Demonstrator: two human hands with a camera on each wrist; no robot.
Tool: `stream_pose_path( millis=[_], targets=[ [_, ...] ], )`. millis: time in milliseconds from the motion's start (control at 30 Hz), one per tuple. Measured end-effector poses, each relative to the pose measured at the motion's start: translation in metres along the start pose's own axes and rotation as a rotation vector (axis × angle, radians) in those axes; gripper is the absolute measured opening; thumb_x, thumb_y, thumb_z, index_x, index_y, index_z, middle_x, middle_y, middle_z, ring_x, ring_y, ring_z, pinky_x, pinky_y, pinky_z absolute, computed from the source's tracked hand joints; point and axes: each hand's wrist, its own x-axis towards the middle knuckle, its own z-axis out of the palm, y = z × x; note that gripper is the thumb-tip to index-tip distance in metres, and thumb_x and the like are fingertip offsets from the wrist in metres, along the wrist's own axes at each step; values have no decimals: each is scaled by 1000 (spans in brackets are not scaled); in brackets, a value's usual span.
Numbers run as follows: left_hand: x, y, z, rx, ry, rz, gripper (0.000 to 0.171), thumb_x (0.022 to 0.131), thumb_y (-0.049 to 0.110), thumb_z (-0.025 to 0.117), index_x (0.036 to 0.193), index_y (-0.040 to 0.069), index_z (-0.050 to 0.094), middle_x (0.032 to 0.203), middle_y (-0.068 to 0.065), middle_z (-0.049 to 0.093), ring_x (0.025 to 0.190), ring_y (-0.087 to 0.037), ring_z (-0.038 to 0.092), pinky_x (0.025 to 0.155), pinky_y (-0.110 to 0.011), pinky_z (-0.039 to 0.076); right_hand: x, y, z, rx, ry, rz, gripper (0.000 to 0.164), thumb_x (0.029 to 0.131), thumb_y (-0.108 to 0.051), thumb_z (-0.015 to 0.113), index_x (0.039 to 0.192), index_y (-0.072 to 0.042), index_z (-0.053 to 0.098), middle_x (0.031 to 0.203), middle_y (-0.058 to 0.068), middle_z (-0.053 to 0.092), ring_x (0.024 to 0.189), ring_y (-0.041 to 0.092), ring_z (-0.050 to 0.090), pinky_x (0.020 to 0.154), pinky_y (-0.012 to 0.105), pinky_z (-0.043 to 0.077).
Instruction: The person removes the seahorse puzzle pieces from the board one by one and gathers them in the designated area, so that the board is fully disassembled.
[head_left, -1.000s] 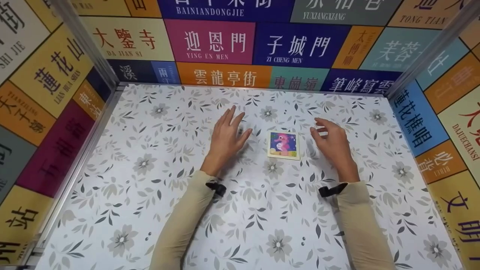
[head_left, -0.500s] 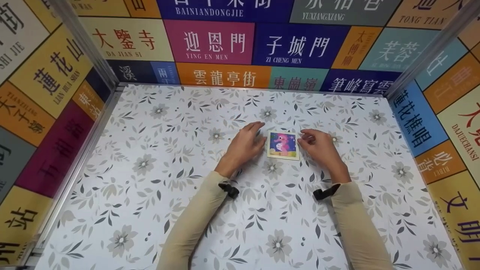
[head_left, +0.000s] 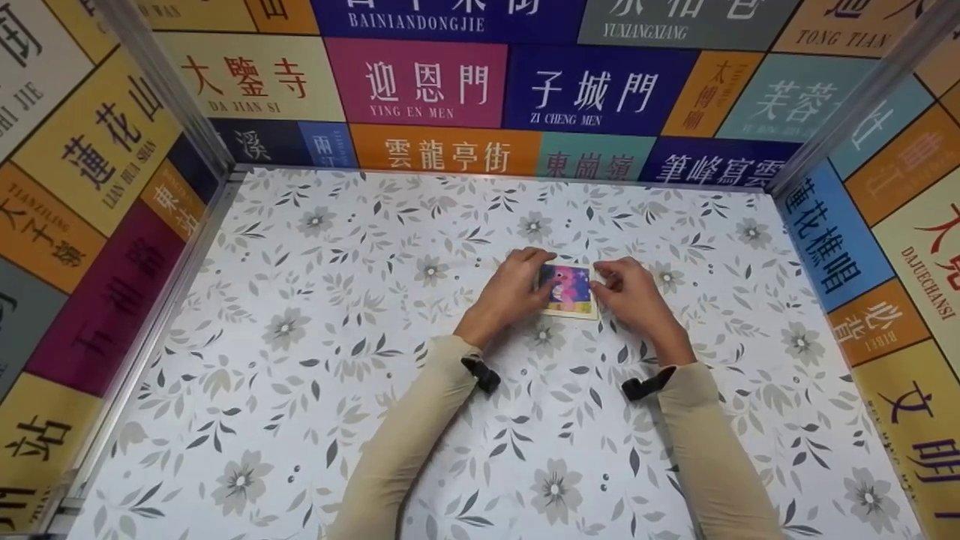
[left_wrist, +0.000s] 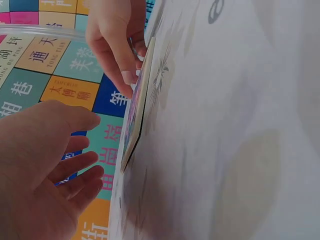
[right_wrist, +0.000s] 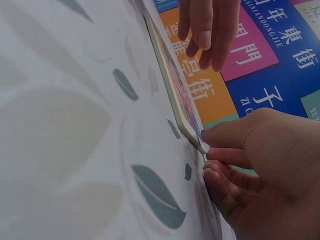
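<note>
A small square seahorse picture board [head_left: 571,289] with a pale border lies on the patterned tabletop between the hands. Its edge looks thick and pale in both wrist views. My right hand [head_left: 630,292] is at its right edge; in the right wrist view the thumb is over a corner of the board [right_wrist: 175,95] and the index finger is against the edge, pinching it. My left hand [head_left: 514,289] hovers over the left edge and hides part of it. In the left wrist view the left fingers [left_wrist: 82,172] are loosely bent, apart from the board [left_wrist: 137,112].
White tabletop [head_left: 300,420] with grey flowers and leaves surrounds the board. Panels with Chinese lettering stand at the back [head_left: 420,82], at the left [head_left: 97,240] and at the right [head_left: 900,300]. A metal rail [head_left: 150,337] runs along the left side.
Both hands have moved inward to the board. The left hand came in from the left, over the board's left edge. The right hand moved left to its right edge.
</note>
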Motion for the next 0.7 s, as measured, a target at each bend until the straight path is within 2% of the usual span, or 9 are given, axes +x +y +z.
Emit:
stream_pose_path(
  millis=[133, 333, 500, 700],
  targets=[
    [5, 2, 4, 16, -12, 8, 44, 98, 26, 69, 138, 9, 63, 140, -10, 62, 132, -27, 56, 114, -39, 43, 1, 3, 1, 2, 5, -13, 42, 97, -12, 71, 136, 2, 64, 112, 20, 62, 93, 29, 61, 82, 36, 49],
    [13, 4, 9, 14, -42, -25, 47, 99, 28, 67, 143, 12, 60, 146, -9, 58, 139, -26, 51, 118, -41, 40, 2, 4, 1, 8, 9, -20, 42, 97, -12, 71, 136, 1, 65, 112, 20, 62, 93, 30, 61, 82, 38, 49],
    [21, 5, 14, 19, -73, -42, 49, 99, 28, 67, 146, 14, 59, 149, -11, 56, 141, -27, 49, 118, -41, 39, 2, 5, 2, -2, 21, -34, 42, 97, -12, 71, 137, -1, 65, 110, 19, 61, 92, 27, 60, 81, 34, 49],
    [27, 3, 21, 45, -74, -35, 44, 99, 28, 68, 141, 15, 64, 148, -13, 57, 140, -29, 51, 117, -42, 41, 1, 6, 2, 14, 27, -33, 42, 97, -10, 71, 137, -1, 65, 110, 19, 61, 90, 25, 59, 79, 28, 48]
  ],
)
